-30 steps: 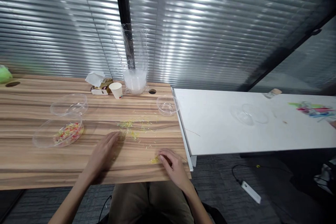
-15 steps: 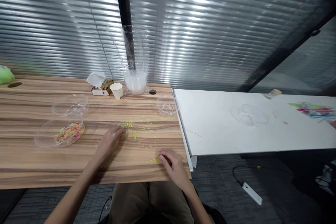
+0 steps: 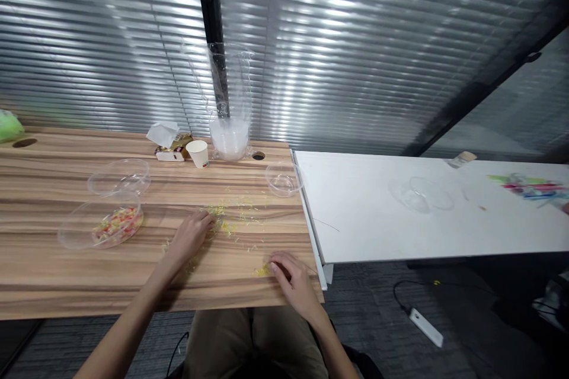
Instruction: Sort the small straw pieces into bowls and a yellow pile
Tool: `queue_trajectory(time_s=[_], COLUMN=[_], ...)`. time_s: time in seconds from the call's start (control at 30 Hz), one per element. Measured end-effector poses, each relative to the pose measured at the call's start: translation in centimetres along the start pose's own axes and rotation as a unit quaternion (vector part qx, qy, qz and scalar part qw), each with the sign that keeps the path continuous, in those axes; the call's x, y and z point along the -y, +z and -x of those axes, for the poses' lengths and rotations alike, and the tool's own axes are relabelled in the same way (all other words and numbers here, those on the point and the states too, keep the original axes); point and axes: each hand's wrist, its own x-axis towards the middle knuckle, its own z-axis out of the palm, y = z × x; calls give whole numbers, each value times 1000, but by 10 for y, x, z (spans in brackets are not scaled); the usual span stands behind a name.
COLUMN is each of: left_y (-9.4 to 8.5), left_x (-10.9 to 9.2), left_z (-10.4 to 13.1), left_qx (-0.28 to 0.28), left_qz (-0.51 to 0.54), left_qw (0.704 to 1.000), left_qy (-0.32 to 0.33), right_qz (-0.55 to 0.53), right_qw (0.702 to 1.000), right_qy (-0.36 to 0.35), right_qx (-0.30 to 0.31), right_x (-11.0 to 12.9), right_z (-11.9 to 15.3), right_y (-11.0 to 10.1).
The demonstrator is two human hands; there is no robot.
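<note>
At the left of the frame, a clear round plastic bowl (image 3: 74,228) holds small red, yellow and green pieces. Another clear bowl (image 3: 100,180) is just behind it. In the centre, thin yellow-green bits (image 3: 240,216) are scattered on the smooth, striped wooden table (image 3: 57,278). The left hand (image 3: 191,235) is at their left edge, its fingers bent and close together; I cannot tell if they pinch any bits. At the lower centre, the right hand (image 3: 294,284) has curved fingers and thumb, with a gap between, beside a small yellow pile (image 3: 262,270); its grip on any piece is unclear.
</note>
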Motion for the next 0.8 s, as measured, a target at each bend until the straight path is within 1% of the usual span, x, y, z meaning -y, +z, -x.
queue_trajectory(time_s=[0.13,0.23,0.37,0.47,0.6,0.7,0.8], left_y=[-4,-10,-17,-17,-16,-18,-24], left_x=[0,3,12,18,24,26,25], left_z=[2,10,34,56,75,77,69], left_qx=[-18,-44,-70,-86,-75,-73,-88], left_qz=[1,20,45,50,63,59,46], left_qw=[1000,999,996,995,995,995,995], left_qy=[-3,-5,-10,-19,-24,-18,-8], right_qz=[0,-2,-5,-11,-18,-14,-12], right_qw=[1000,1000,1000,1000,1000,1000,1000], right_qy=[4,4,7,3,2,1,-6], right_qx=[0,0,-2,3,10,8,5], right_x=[-1,0,3,4,3,2,1], right_z=[0,0,1,1,1,1,2], right_y=[0,0,0,-1,-1,-1,0])
